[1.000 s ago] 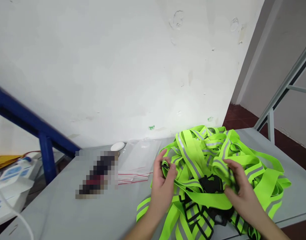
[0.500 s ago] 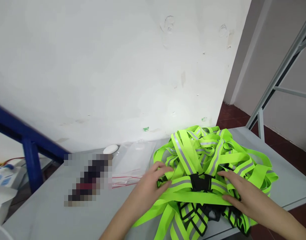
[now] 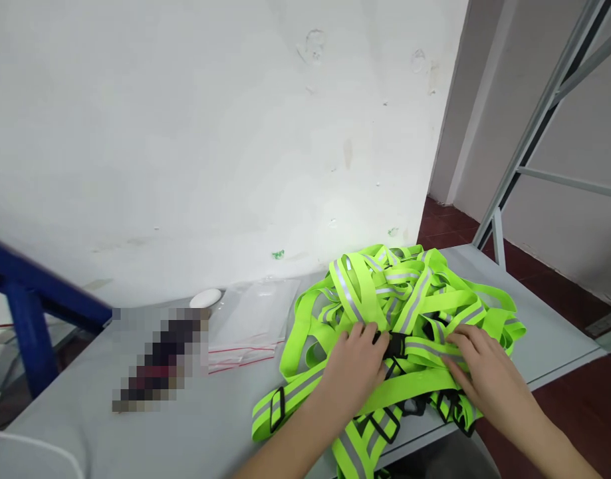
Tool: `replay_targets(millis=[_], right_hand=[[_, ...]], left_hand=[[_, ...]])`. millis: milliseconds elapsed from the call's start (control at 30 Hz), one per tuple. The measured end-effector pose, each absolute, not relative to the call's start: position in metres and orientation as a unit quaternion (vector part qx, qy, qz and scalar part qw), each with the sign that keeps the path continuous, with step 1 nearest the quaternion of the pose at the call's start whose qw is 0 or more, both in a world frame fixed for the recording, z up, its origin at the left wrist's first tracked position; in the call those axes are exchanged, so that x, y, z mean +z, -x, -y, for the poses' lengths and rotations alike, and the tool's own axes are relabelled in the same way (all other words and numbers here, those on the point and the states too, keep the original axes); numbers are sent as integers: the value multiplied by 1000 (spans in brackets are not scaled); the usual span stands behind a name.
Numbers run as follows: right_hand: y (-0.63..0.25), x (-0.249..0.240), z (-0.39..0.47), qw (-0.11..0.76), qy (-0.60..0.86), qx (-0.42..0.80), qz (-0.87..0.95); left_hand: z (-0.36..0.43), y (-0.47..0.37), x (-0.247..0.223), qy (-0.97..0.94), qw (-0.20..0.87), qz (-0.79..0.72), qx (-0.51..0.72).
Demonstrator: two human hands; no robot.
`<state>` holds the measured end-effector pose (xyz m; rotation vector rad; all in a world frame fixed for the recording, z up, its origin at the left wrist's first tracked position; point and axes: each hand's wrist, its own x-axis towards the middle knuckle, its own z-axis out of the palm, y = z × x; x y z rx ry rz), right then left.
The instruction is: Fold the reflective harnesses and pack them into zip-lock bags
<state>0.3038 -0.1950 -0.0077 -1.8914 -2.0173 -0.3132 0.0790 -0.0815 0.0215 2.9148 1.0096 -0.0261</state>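
A tangled heap of neon yellow-green straps (image 3: 409,286) with grey reflective stripes lies on the grey table (image 3: 205,432). My left hand (image 3: 358,366) rests on the straps at the heap's front, its fingers curled at the left side of a black buckle (image 3: 397,344). To the right, my right hand (image 3: 479,362) has its thumb and fingers around a striped strap. A strap end with a black slider (image 3: 277,409) sticks out left of my left forearm. More black sliders and clips hang near the table's front edge.
Clear plastic bags (image 3: 252,316) with red seal lines and a white oval object (image 3: 205,298) lie left of the heap, near a blurred-out item (image 3: 160,362). A white wall stands behind; a blue frame (image 3: 30,332) is at left.
My left hand has moved right, onto the black buckle's left side. The strap end with its slider now shows at the left. The whole view has shifted slightly.
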Motion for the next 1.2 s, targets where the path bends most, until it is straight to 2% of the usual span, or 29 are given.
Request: replay_targets(millis=[100, 300, 467, 567, 800, 1033, 1200], right_hand=[[-294, -9, 198, 168, 657, -137, 722], [-271, -3, 183, 177, 599, -115, 772], [-271, -3, 175, 191, 573, -129, 786], [-278, -6, 179, 196, 553, -144, 797], [-295, 9, 197, 113, 501, -61, 856], [-296, 0, 195, 76, 511, -118, 848], [-288, -8, 187, 58, 517, -150, 841]], left_hand=[[75, -77, 17, -946, 25, -324, -7], [73, -81, 18, -948, 0, -319, 17], [97, -74, 32, -946, -14, -310, 90], [119, -65, 24, -953, -16, -285, 103], [133, -46, -3, -967, -20, -245, 73], [121, -50, -4, -969, -113, -212, 61], [115, -48, 4, -964, -119, -222, 84]])
